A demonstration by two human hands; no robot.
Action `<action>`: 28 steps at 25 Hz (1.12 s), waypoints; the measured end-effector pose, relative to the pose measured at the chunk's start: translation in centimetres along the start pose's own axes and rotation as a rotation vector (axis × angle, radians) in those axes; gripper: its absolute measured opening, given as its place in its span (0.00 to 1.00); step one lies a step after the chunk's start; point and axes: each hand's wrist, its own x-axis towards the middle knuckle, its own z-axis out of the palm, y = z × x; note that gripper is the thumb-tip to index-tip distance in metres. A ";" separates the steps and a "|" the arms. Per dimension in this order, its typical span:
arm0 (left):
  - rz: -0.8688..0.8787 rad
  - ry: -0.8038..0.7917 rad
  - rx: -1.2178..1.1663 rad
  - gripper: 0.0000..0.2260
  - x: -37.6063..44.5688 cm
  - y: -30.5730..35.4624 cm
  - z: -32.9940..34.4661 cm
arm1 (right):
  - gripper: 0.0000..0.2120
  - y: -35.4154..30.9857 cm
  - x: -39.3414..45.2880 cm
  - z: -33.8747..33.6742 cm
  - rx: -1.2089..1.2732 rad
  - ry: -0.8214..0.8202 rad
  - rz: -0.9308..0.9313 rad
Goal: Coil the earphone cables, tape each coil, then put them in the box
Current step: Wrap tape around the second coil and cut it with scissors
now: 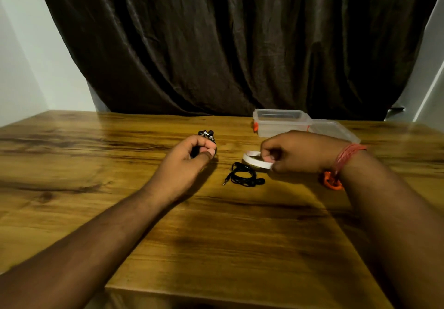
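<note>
My left hand grips a coiled black earphone; its earbuds stick out above my fingers. My right hand pinches a white tape roll that sits on the wooden table. A second black earphone coil lies loose on the table between my hands, its plug pointing toward the lower left. The clear plastic box with orange latches stands open at the back right, behind my right hand.
The box's clear lid lies beside it on the right. A dark curtain hangs behind the table's far edge. My right wrist wears red and orange threads.
</note>
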 end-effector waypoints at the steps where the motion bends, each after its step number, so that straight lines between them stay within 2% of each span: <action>1: 0.026 -0.007 0.029 0.05 0.0 -0.2 0.0 | 0.05 -0.7 0.3 0.2 0.050 0.078 -0.052; 5: 0.293 -0.005 0.273 0.16 0.2 -0.6 -0.2 | 0.08 -3.7 1.0 1.8 0.217 0.234 -0.263; 7: 0.370 -0.030 0.373 0.18 0.3 -0.4 -0.3 | 0.08 -4.6 1.3 2.6 0.276 0.262 -0.334; 14: 0.361 -0.121 0.300 0.05 0.4 -0.2 -0.5 | 0.06 -3.9 1.8 3.1 0.602 0.315 -0.258; 18: 0.347 -0.134 0.240 0.08 0.4 -0.4 -0.7 | 0.07 -3.7 1.7 3.1 0.815 0.346 -0.282; 22: 0.344 -0.138 0.207 0.10 0.4 -0.4 -0.7 | 0.08 -3.4 1.7 2.9 0.912 0.375 -0.311; 26: 0.341 -0.145 0.210 0.07 0.3 -0.3 -0.8 | 0.08 -2.9 2.1 3.0 0.963 0.404 -0.305; 28: 0.317 -0.078 0.207 0.05 0.4 -0.4 -0.7 | 0.08 -2.7 2.2 3.0 0.967 0.423 -0.302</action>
